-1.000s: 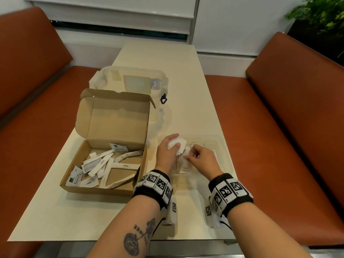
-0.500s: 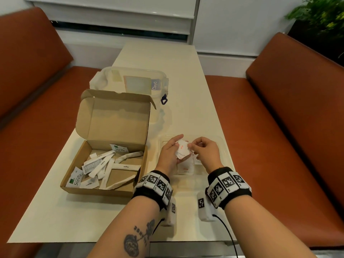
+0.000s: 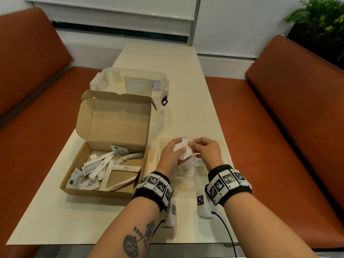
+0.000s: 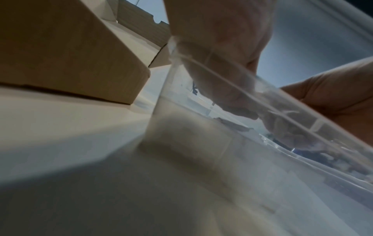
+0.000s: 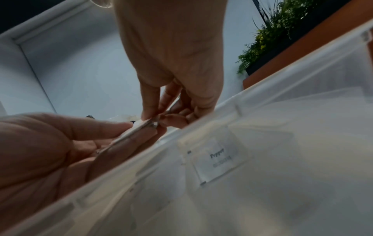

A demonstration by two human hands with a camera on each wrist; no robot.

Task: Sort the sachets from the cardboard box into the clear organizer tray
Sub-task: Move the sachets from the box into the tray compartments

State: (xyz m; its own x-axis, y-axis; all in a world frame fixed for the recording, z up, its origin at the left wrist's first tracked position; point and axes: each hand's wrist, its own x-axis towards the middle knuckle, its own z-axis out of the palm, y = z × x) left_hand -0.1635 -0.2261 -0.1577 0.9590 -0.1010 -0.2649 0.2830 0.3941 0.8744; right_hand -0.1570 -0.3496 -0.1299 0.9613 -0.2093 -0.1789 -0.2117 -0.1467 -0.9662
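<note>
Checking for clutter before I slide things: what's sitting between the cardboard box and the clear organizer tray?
Nothing: the head view shows only bare table between the cardboard box and the clear organizer tray.

cardboard box point(image 3: 104, 164) left of organizer tray point(image 3: 226, 151), on table point(image 3: 158, 58)

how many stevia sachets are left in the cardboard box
2: one green-and-white Stevia sachet at the box's near-left corner, another against its back wall. More may be hidden under the sugar sticks.

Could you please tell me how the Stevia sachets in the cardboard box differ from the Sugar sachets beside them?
The Stevia sachets are squarish with a green logo; the Sugar sachets are long narrow sticks with plain dark lettering. Two Stevia sachets show, at the box's near-left corner and by its back wall; the Sugar sachets are more numerous and criss-cross the middle. Both are white and lie in the cardboard box.
</note>
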